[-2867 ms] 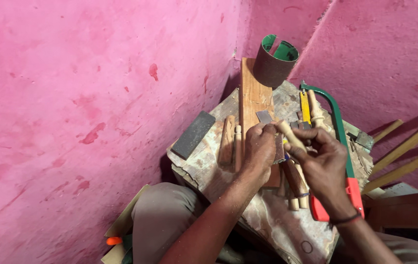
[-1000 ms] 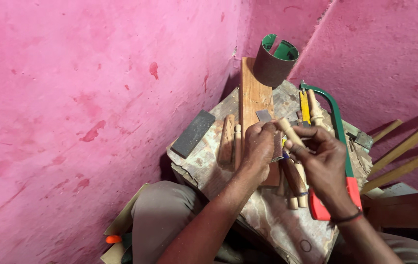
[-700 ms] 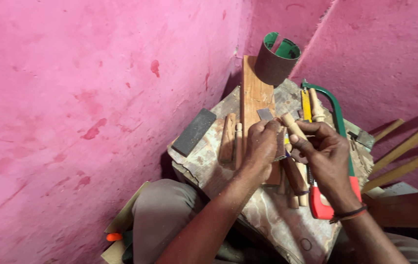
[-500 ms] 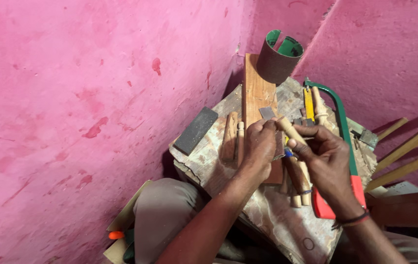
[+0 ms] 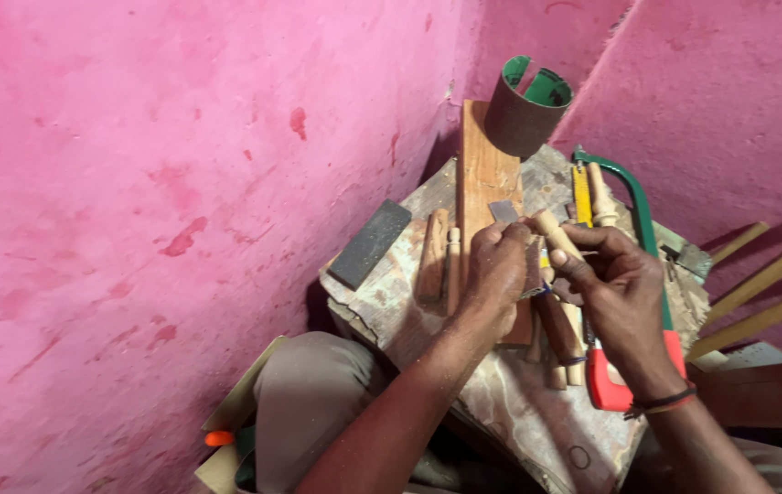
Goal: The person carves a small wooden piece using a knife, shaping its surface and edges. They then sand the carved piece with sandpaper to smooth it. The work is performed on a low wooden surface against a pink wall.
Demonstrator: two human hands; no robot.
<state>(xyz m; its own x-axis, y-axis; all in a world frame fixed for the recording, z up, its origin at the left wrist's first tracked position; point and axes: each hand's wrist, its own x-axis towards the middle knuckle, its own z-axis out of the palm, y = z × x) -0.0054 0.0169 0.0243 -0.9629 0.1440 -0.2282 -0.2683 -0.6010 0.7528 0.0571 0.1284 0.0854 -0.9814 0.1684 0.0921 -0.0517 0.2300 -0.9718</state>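
My left hand (image 5: pixel 497 271) and my right hand (image 5: pixel 612 284) meet over a worn work block (image 5: pixel 501 412). My right hand grips a pale turned wooden piece (image 5: pixel 556 234) whose rounded end points up and away. My left hand is closed around a small grey scrap, seemingly sandpaper (image 5: pixel 534 267), pressed against that piece. Under the hands lies a long wooden plank (image 5: pixel 485 174). Several turned wooden pegs (image 5: pixel 557 340) lie on the block below my right hand.
A roll of abrasive paper (image 5: pixel 524 108) stands at the plank's far end. A green-framed hacksaw with a red handle (image 5: pixel 629 274) lies at the right. A dark sharpening stone (image 5: pixel 371 243) sits at the block's left edge. Pink walls enclose the corner. Wooden sticks (image 5: pixel 766 274) lean at right.
My hands stay together over the block, with small shifts of the wooden piece between them. The view has drifted slightly.
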